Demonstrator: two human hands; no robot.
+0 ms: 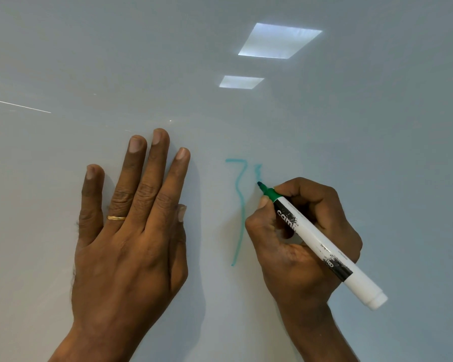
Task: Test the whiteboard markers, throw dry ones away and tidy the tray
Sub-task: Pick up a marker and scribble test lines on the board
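My right hand (302, 236) grips an uncapped green whiteboard marker (322, 246) with a white barrel and black label. Its tip touches the whiteboard (246, 113) just below a short green squiggle. A longer pale green stroke (239, 210) runs down the board to the left of the tip. My left hand (131, 226) lies flat on the board with straight fingers, a gold ring on one finger, left of the strokes. The marker tray is out of view.
The glossy white board fills the whole view. Two ceiling lights (279, 40) reflect in it at the upper right, and a thin bright streak (19, 105) crosses the left side.
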